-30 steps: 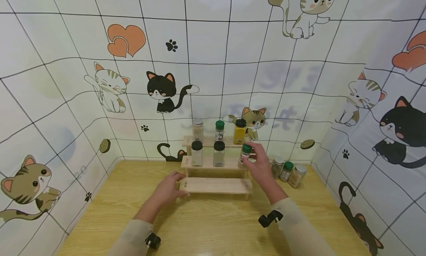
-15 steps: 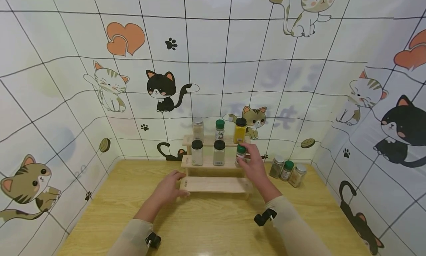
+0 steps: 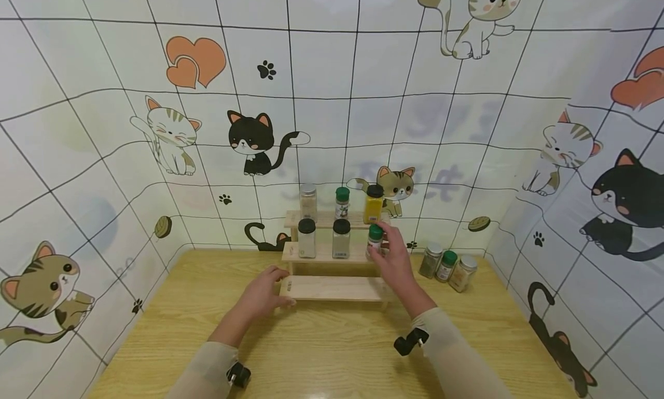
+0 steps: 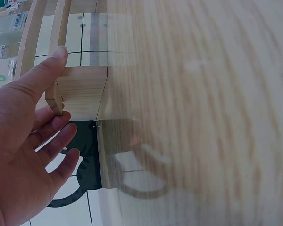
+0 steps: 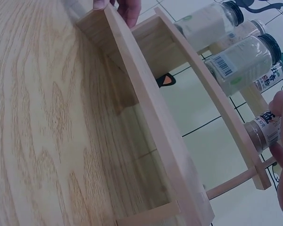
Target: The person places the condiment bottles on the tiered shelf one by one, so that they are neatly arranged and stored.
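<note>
A three-tier wooden rack [image 3: 337, 288] stands at the back of the table. My left hand [image 3: 261, 292] holds the left end of its lowest shelf, thumb on the front edge [image 4: 61, 70] and fingers behind the corner. At the right end of the middle shelf, my right hand [image 3: 395, 263] grips a green-capped spice jar [image 3: 376, 233], whose base sits at the shelf board in the right wrist view. Two black-lidded jars, one on the left [image 3: 307, 242] and one mid-shelf [image 3: 341, 242], share that tier. The lowest shelf bears no jar.
On the top shelf stand a grey-lidded jar [image 3: 308, 202], a green-capped jar [image 3: 342, 203] and a yellow jar [image 3: 373, 207]. Right of the rack, a dark-filled jar [image 3: 431, 262], another green-capped jar [image 3: 446, 267] and a pale-lidded jar [image 3: 463, 275] stand on the table [image 3: 321, 353]. Cat-print sheeting surrounds it.
My right hand has shifted slightly left with the green-capped spice jar along the middle shelf, then stayed nearly still. My left hand has kept its place on the rack.
</note>
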`<state>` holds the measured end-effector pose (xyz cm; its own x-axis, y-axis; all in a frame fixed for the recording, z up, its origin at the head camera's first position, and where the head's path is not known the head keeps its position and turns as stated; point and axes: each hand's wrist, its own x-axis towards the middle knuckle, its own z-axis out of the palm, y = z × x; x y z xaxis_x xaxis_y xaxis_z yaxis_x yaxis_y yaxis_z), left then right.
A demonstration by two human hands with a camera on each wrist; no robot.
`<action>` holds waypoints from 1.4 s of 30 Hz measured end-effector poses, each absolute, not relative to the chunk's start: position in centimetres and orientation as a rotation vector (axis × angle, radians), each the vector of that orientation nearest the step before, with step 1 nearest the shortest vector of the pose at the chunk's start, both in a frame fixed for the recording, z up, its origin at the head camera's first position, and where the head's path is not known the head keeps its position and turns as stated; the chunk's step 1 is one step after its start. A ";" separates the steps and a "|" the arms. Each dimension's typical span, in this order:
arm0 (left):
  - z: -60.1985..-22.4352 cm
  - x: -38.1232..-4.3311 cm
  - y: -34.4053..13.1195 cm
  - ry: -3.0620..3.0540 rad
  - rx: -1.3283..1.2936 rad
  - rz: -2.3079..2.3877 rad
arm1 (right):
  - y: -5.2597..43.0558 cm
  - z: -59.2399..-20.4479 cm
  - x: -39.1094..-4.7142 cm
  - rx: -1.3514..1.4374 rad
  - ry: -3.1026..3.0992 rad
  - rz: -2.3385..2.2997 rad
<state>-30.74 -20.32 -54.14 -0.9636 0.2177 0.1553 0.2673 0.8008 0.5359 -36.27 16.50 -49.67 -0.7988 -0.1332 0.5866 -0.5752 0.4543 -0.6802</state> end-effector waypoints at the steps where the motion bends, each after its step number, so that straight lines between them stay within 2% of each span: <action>1: -54.2 -30.8 -20.3 -2.899 -0.388 -0.884 | 16.4 -49.7 -36.2 0.581 -2.256 1.321; 8: -54.4 -30.7 -20.4 -2.900 -0.386 -0.885 | 16.4 -50.0 -35.9 0.481 -2.262 1.443; 20: -54.4 -30.7 -20.3 -2.903 -0.385 -0.898 | 18.3 -50.5 -35.3 0.469 -2.209 1.448; 29: -54.3 -30.6 -20.4 -2.896 -0.386 -0.894 | 22.6 -50.6 -34.6 0.393 -2.225 1.289; 42: -54.1 -30.4 -20.2 -2.889 -0.386 -0.916 | 30.0 -52.4 -33.2 0.058 -2.110 1.024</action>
<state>-30.36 -20.24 -54.07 -0.9645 0.2123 0.1570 0.2640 0.7888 0.5550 -33.18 30.02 -52.44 -0.6992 0.2736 0.6605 -0.3497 0.6750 -0.6497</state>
